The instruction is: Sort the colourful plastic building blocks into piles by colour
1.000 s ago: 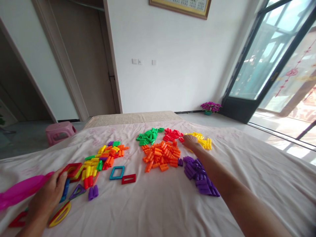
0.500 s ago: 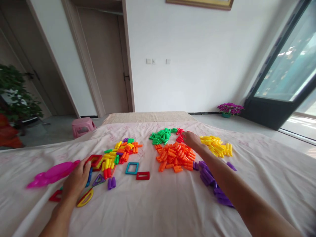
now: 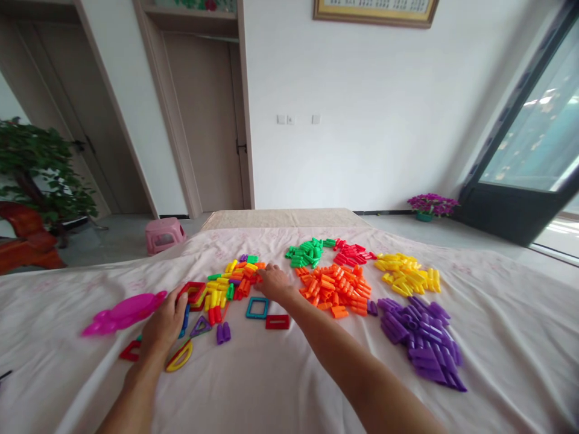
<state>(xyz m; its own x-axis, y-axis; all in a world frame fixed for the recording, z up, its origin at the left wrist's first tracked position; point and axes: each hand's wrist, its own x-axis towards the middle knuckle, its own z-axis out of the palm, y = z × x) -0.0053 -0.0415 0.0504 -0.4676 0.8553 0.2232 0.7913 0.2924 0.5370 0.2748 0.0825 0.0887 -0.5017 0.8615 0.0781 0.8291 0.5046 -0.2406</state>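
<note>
My left hand point(image 3: 165, 316) is closed on a red square frame point(image 3: 193, 293) at the left. My right hand point(image 3: 275, 282) reaches to the right edge of a mixed-colour pile point(image 3: 224, 289), its fingers touching orange pieces; whether it grips one is hidden. To the right lie sorted piles of small pieces: green point(image 3: 307, 253), red point(image 3: 351, 254), orange point(image 3: 337, 288), yellow point(image 3: 407, 272) and purple point(image 3: 425, 340). A blue square frame point(image 3: 257, 307) and a red rectangle point(image 3: 277, 322) rest in front of my right hand.
A pink toy tray point(image 3: 129, 312) lies at the left of the cloth-covered surface point(image 3: 280, 386). Near my left forearm are a yellow curved piece point(image 3: 180, 357), a purple triangle point(image 3: 200, 326) and two purple pieces point(image 3: 223, 333). A pink stool point(image 3: 164, 234) stands beyond.
My right hand has moved left from the red pile to the mixed pile, uncovering the red and purple piles. My left hand stays at the red frame. The view has shifted slightly.
</note>
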